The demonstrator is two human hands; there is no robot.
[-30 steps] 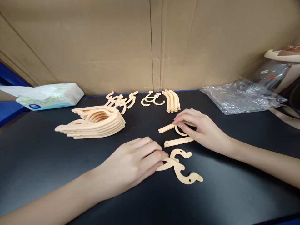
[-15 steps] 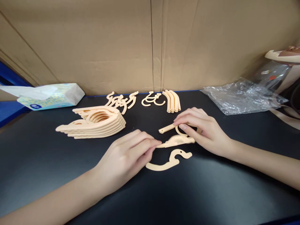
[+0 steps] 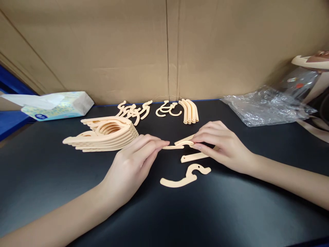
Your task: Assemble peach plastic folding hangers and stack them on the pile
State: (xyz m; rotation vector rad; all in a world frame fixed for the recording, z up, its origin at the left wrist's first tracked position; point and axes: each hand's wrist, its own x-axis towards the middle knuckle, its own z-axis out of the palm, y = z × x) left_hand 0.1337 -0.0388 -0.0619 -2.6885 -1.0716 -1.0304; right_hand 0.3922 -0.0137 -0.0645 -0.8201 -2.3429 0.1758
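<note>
Between my hands is a thin cream curved piece (image 3: 173,147). My left hand (image 3: 138,161) pinches its left end, and the fingertips of my right hand (image 3: 223,145) are closed on its right end. Under and beside my right hand lie a straight cream bar (image 3: 183,140) and a second straight bar (image 3: 192,157), both partly covered. Nearer to me, a loose cream curved arm (image 3: 178,182) with a small hole lies flat on the black table (image 3: 164,219).
At the left sit a stack of cream hanger parts (image 3: 108,137) and a tissue pack (image 3: 59,105). Along the back lie small curved arms (image 3: 133,111), hooks (image 3: 169,109) and straight bars (image 3: 189,110). A clear plastic bag (image 3: 267,106) is at the right, before a cardboard wall (image 3: 128,51).
Both hands have shifted the held curved piece up and left, away from the loose arm. The lower straight bar now shows beneath my right hand.
</note>
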